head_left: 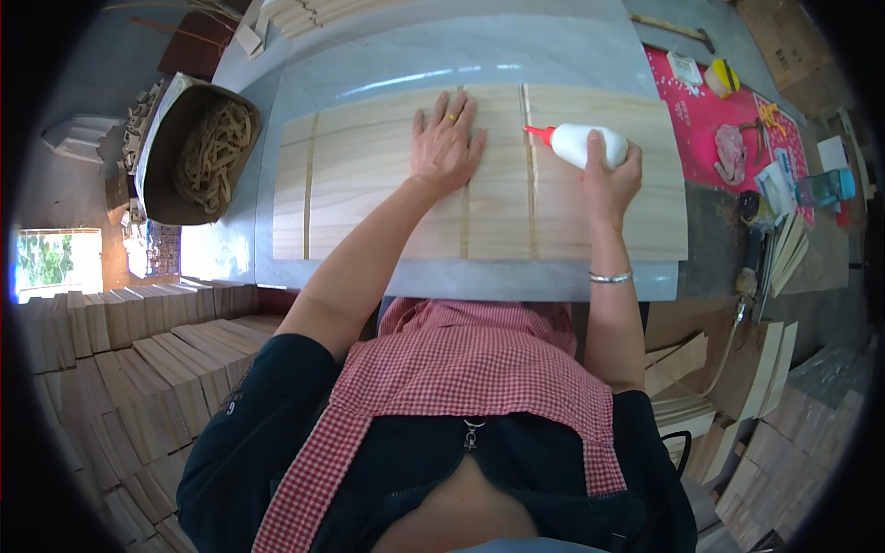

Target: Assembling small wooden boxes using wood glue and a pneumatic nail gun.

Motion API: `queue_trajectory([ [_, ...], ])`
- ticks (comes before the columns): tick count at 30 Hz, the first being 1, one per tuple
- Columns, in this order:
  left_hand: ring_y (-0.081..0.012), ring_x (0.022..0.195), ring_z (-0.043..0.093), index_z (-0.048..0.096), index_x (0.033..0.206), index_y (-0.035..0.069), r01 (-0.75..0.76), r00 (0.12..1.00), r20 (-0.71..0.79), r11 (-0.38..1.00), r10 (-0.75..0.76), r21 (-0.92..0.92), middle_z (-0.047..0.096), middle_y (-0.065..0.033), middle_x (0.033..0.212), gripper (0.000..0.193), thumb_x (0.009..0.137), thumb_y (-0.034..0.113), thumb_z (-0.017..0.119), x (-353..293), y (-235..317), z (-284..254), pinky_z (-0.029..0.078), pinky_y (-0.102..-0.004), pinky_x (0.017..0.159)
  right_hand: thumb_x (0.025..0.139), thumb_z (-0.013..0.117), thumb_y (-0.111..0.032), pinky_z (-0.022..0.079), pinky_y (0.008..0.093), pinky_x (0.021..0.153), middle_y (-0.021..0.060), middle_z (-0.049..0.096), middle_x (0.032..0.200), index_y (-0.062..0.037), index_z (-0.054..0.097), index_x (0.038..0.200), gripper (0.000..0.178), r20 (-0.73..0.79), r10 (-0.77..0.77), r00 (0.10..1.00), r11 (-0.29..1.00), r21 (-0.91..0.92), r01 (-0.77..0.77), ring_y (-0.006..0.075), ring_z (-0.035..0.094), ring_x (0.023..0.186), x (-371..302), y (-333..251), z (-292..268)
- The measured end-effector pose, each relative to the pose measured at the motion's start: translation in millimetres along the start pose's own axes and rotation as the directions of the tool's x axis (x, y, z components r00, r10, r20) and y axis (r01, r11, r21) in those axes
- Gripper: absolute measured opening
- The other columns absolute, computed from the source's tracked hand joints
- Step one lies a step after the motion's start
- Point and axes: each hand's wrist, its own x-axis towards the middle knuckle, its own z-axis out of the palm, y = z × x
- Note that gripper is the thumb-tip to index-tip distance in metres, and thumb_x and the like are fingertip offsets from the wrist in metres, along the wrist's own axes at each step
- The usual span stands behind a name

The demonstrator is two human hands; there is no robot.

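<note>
A pale wooden board (369, 203) with several narrow grooves running across it lies on the grey table in front of me. My left hand (445, 147) rests flat on the board, fingers spread, beside one of the middle grooves. In my right hand (611, 175) is a white glue bottle (586, 146) with a red nozzle. The bottle is tipped on its side, and its nozzle tip points left at the upper part of the right-hand groove (529, 184). Whether glue is coming out is too small to tell.
Left of the board stands a cardboard box (241, 175) of thin wood strips. A pink sheet (687, 138) at right bears a yellow tape roll (723, 78) and small items. A hammer (678, 32) lies at the back right. Stacked wooden pieces (138, 369) fill the lower left.
</note>
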Motion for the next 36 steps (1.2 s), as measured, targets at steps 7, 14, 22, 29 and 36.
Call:
queue_trajectory([
  [7,-0.0349,0.155,0.020,0.038,0.154,0.005,-0.172,0.985,-0.004,0.985,0.172,-0.027,0.029,-0.0122,0.166,0.083,0.093,0.059,0.056,-31,3,-8,0.018,-0.0611,0.122,0.092,0.073,-0.031,0.057,0.0334,0.063,0.0205,0.064,0.103,0.0061,0.054,0.117,0.049,0.048,0.036,0.998,0.999,0.022,-0.037,0.0261,0.066,0.080,-71,-5,-62],
  [14,-0.0324,0.158,0.010,0.030,0.159,0.005,-0.490,0.836,0.230,0.866,0.498,-0.094,0.019,-0.0135,0.169,0.102,0.088,0.076,0.051,-105,22,-43,0.010,-0.0617,0.124,0.093,0.073,-0.028,0.052,0.0260,0.048,0.0174,0.062,0.099,0.0053,0.054,0.116,0.045,0.091,0.130,0.987,0.991,0.024,-0.133,0.0212,0.062,0.072,-121,-1,-112],
  [22,-0.0306,0.158,0.010,0.030,0.159,0.006,-0.424,0.871,0.242,0.903,0.428,-0.072,0.019,-0.0123,0.170,0.090,0.095,0.068,0.046,-114,19,-38,0.010,-0.0604,0.125,0.097,0.068,-0.030,0.046,0.0234,0.048,0.0120,0.061,0.088,0.0009,0.055,0.113,0.037,0.183,0.217,0.959,0.959,0.144,-0.244,0.0134,0.055,0.060,-114,-21,-119],
  [29,-0.0311,0.158,0.013,0.027,0.160,0.008,-0.226,0.973,0.038,0.974,0.226,-0.006,0.020,-0.0110,0.170,0.085,0.098,0.062,0.049,-73,-40,-36,0.014,-0.0595,0.124,0.094,0.071,-0.034,0.048,0.0231,0.048,0.0139,0.059,0.093,0.0038,0.049,0.118,0.049,0.196,0.038,0.980,0.918,0.380,-0.112,0.0137,0.057,0.057,-56,-39,-4],
  [36,-0.0333,0.155,0.022,0.035,0.155,0.005,-0.050,0.998,0.033,0.994,0.047,0.096,0.030,-0.0111,0.166,0.076,0.101,0.056,0.047,-35,-85,-31,0.021,-0.0597,0.121,0.092,0.073,-0.035,0.053,0.0274,0.053,0.0183,0.060,0.101,0.0061,0.047,0.121,0.056,0.193,0.065,0.979,0.949,0.290,-0.120,0.0170,0.061,0.063,-3,-42,98],
])
